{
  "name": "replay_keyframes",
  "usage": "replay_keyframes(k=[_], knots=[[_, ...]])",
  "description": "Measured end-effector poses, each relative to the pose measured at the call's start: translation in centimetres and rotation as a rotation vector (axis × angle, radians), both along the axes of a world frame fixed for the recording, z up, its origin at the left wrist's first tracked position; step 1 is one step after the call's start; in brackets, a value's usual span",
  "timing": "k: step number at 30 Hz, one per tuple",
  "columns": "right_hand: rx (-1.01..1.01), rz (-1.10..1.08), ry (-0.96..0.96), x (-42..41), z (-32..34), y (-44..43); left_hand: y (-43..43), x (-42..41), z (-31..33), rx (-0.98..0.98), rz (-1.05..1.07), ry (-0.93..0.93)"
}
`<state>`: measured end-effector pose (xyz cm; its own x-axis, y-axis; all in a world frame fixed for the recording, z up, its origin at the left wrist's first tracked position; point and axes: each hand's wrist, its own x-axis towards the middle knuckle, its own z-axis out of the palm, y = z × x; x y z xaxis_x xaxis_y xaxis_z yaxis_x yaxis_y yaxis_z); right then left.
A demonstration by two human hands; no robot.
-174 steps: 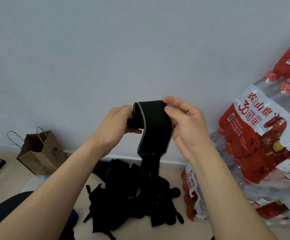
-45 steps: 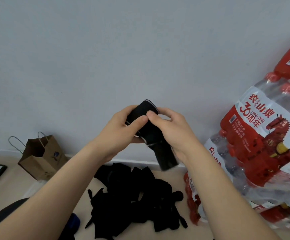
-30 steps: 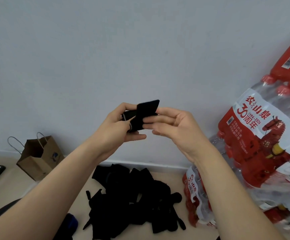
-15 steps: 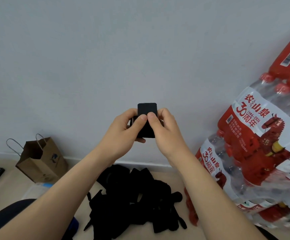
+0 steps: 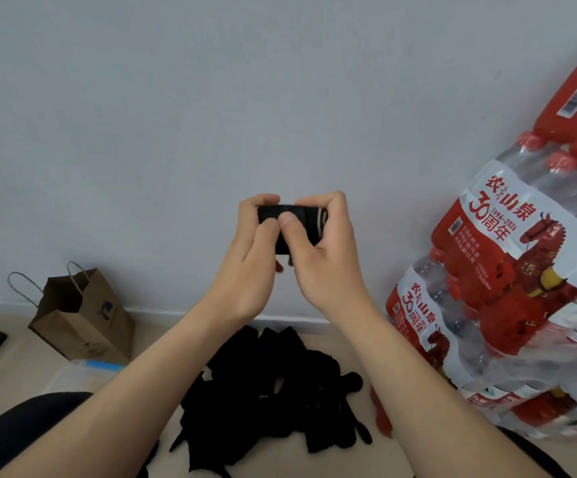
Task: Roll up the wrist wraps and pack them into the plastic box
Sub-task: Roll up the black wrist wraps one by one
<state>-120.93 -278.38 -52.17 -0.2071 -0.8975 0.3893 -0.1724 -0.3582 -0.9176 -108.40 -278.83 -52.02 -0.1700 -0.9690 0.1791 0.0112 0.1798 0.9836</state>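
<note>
Head view: left hand and right hand fingers clamp the rolled wrist wrap, thumbs covering it; below, a forearm half-hides the plastic box.

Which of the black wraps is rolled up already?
The wrap gripped by the left hand and right hand. It is a tight little roll, while the other wraps lie loose in a pile on the floor.

2 bare hands, bare forearms
</note>
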Motion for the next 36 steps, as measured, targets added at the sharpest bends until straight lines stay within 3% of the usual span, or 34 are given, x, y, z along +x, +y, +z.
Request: replay_keyframes(k=[4, 7, 11, 14, 19, 21, 25, 27, 30, 36], knots=[[-0.081, -0.145, 0.170, -0.2, -0.3, 0.3, 0.7, 0.2, -0.2, 0.018, -0.061, -0.089], [-0.042, -0.108, 0.218, 0.2, -0.5, 0.5, 1.1, 1.2, -0.3, -0.013, -0.046, -0.174], [0.270, 0.077, 0.142, 1.1, -0.4, 1.4, 2.0, 3.4, -0.4, -0.210, 0.009, -0.409], [0.445, 0.172, 0.275, 2.1, -1.1, 2.7, 3.2, 5.5, -0.9, -0.277, -0.041, -0.572], [0.309, 0.319, 0.492, 3.3, -2.6, 5.2, 5.6, 10.1, -2.6, -0.011, -0.230, -0.452], [0.315, 0.442, 0.613, 4.2, -3.6, 6.2, 6.4, 12.1, -3.9, 0.084, -0.269, -0.534], [0.385, 0.628, 1.306, 4.8, -6.6, 7.6, 7.9, 14.1, -9.3, 0.172, -0.298, -0.935], [0.456, 0.647, 1.550, 4.4, -8.4, 8.7, 8.7, 14.9, -13.1, 0.222, -0.242, -1.031], [0.533, 0.705, 1.754, 4.8, -11.6, 10.2, 10.3, 16.6, -19.6, 0.343, -0.079, -1.116], [0.573, 0.825, 1.880, 5.6, -17.3, 11.5, 15.8, 19.7, -30.4, 0.735, 0.267, -1.010]])
